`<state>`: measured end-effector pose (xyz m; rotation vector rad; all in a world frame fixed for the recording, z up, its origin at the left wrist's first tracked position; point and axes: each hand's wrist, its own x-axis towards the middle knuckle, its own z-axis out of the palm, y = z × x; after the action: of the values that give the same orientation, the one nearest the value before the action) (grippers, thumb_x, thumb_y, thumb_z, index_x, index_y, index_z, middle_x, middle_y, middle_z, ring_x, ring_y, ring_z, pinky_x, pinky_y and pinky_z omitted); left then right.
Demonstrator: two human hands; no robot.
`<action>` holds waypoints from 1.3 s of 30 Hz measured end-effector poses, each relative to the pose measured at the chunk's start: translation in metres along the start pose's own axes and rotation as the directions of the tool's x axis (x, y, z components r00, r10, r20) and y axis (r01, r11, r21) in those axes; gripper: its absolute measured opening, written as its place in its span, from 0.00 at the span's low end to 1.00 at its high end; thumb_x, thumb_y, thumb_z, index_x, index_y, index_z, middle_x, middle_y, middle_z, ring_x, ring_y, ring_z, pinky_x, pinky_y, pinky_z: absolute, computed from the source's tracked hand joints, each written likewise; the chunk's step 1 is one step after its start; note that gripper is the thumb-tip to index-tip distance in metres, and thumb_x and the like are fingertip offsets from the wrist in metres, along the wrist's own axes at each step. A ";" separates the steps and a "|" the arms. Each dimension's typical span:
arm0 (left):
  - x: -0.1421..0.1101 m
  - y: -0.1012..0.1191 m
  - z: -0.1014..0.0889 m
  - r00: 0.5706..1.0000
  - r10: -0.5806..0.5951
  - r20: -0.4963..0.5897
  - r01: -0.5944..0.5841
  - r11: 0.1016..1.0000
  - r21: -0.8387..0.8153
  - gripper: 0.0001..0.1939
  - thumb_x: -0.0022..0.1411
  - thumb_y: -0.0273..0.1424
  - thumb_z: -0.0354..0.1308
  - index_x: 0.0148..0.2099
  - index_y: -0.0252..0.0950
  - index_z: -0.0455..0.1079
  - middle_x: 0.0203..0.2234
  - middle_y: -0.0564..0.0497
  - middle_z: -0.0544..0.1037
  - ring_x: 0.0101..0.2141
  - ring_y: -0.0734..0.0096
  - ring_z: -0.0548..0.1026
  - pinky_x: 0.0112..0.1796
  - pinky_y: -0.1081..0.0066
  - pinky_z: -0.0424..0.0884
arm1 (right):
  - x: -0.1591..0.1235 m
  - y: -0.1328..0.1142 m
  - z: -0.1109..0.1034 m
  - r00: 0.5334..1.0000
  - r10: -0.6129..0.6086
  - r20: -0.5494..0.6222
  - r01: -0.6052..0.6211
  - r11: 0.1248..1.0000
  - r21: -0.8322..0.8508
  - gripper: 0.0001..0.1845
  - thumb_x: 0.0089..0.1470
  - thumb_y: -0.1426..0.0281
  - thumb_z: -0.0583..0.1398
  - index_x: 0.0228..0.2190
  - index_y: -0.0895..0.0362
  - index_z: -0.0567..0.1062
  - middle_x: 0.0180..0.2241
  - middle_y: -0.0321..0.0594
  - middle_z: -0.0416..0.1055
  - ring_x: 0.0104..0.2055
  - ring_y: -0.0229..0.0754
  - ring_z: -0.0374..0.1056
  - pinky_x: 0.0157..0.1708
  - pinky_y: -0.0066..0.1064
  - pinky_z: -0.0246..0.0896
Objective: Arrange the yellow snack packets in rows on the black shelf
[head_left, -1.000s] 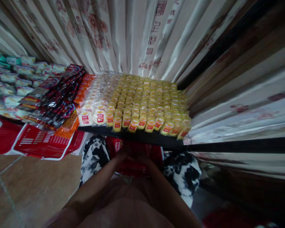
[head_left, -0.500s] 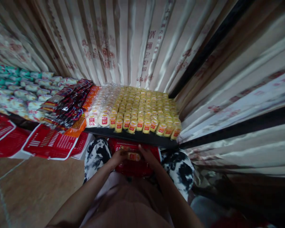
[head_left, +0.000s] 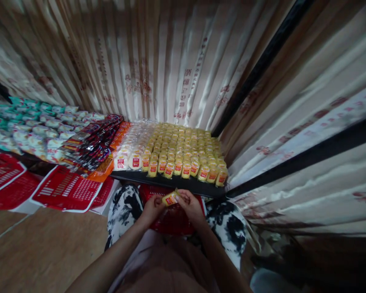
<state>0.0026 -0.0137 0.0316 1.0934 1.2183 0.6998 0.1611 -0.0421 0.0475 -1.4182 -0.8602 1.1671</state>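
Note:
A small yellow snack packet [head_left: 170,198] with a red label is held between my hands, above a red plastic basket [head_left: 174,224] at my lap. My left hand [head_left: 154,208] has its fingers closed on the packet's left end. On the other end, my right hand [head_left: 190,204] pinches with thumb and fingers. Just beyond, rows of similar yellow packets [head_left: 186,156] stand close together on a black shelf [head_left: 171,182]. Clear-wrapped white packets [head_left: 128,158] stand directly to their left.
Dark red packets [head_left: 93,142] lie overlapped on orange ones [head_left: 105,169]. Farther left are white and green packets [head_left: 33,126]. Red baskets [head_left: 67,189] hang below the shelf's left part. Pleated curtains [head_left: 158,61] and black bars [head_left: 308,156] enclose the back and right.
The packet in my hands has tilted, its right end now higher and its label facing up. My right hand has closed onto that end. The whole scene sits slightly lower in view.

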 end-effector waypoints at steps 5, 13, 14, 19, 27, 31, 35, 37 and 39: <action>0.006 0.026 0.012 0.940 0.325 -0.101 -0.269 0.891 0.365 0.12 0.50 0.20 0.54 0.39 0.34 0.66 0.32 0.52 0.70 0.29 0.76 0.69 0.34 0.73 0.67 | 0.007 -0.025 -0.001 0.987 -0.158 -0.029 0.143 0.947 -0.289 0.19 0.44 0.55 0.60 0.34 0.55 0.71 0.31 0.39 0.75 0.32 0.41 0.71 0.33 0.32 0.66; 0.024 0.033 0.044 0.831 0.552 -0.068 -0.518 0.812 0.271 0.13 0.57 0.22 0.48 0.45 0.34 0.63 0.39 0.47 0.66 0.34 0.73 0.72 0.34 0.71 0.72 | 0.036 -0.060 -0.007 0.914 -0.398 -0.079 0.228 0.666 -0.710 0.19 0.50 0.57 0.56 0.38 0.55 0.74 0.32 0.40 0.74 0.28 0.40 0.68 0.31 0.30 0.63; 0.028 0.031 0.046 0.822 0.567 -0.059 -0.535 0.803 0.261 0.14 0.56 0.22 0.47 0.46 0.35 0.62 0.40 0.46 0.66 0.36 0.73 0.72 0.36 0.70 0.72 | 0.040 -0.061 -0.007 0.901 -0.430 -0.061 0.253 0.633 -0.732 0.18 0.51 0.58 0.55 0.38 0.56 0.74 0.34 0.41 0.74 0.32 0.41 0.69 0.33 0.30 0.63; 0.041 0.022 0.054 0.784 0.618 -0.054 -0.588 0.768 0.252 0.18 0.53 0.18 0.46 0.46 0.34 0.62 0.43 0.44 0.64 0.38 0.71 0.73 0.40 0.66 0.73 | 0.055 -0.065 -0.006 0.861 -0.509 0.012 0.309 0.503 -0.807 0.17 0.55 0.62 0.53 0.41 0.56 0.74 0.40 0.44 0.72 0.40 0.43 0.68 0.40 0.33 0.62; 0.039 0.030 0.051 0.794 0.607 0.001 -0.572 0.747 0.338 0.20 0.53 0.19 0.46 0.48 0.32 0.63 0.45 0.42 0.65 0.41 0.68 0.71 0.45 0.64 0.70 | 0.061 -0.067 0.001 0.838 -0.546 0.015 0.275 0.398 -0.875 0.17 0.56 0.63 0.53 0.43 0.54 0.74 0.36 0.44 0.69 0.39 0.44 0.65 0.39 0.34 0.63; 0.035 0.034 0.049 0.798 0.602 0.025 -0.567 0.736 0.371 0.21 0.52 0.18 0.46 0.49 0.34 0.62 0.46 0.42 0.65 0.43 0.67 0.70 0.47 0.63 0.69 | 0.061 -0.058 0.004 0.814 -0.580 -0.021 0.298 0.450 -0.842 0.21 0.56 0.63 0.51 0.49 0.55 0.69 0.38 0.46 0.65 0.37 0.43 0.65 0.38 0.35 0.65; 0.034 0.037 0.049 0.786 0.617 0.038 -0.574 0.705 0.415 0.22 0.53 0.18 0.45 0.50 0.33 0.63 0.47 0.42 0.65 0.47 0.66 0.68 0.50 0.64 0.66 | 0.057 -0.048 0.006 0.815 -0.572 -0.093 0.273 0.521 -0.809 0.23 0.56 0.64 0.51 0.53 0.56 0.64 0.44 0.49 0.62 0.38 0.43 0.66 0.38 0.36 0.66; 0.033 0.038 0.049 0.789 0.613 0.040 -0.564 0.698 0.441 0.21 0.53 0.18 0.44 0.50 0.33 0.64 0.47 0.42 0.65 0.49 0.65 0.66 0.52 0.64 0.64 | 0.052 -0.043 0.006 0.814 -0.566 -0.133 0.249 0.546 -0.800 0.22 0.56 0.66 0.51 0.52 0.56 0.63 0.46 0.49 0.61 0.39 0.43 0.67 0.37 0.35 0.67; 0.032 0.039 0.048 0.803 0.595 0.038 -0.543 0.704 0.459 0.21 0.54 0.19 0.44 0.50 0.33 0.64 0.48 0.43 0.65 0.50 0.65 0.65 0.53 0.64 0.63 | 0.048 -0.036 0.007 0.802 -0.582 -0.136 0.261 0.545 -0.797 0.20 0.56 0.67 0.50 0.50 0.56 0.66 0.47 0.49 0.59 0.43 0.43 0.66 0.40 0.35 0.67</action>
<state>0.0616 0.0160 0.0547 1.8986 1.1642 0.9873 0.1707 0.0121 0.0736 -1.8508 -1.3910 0.0630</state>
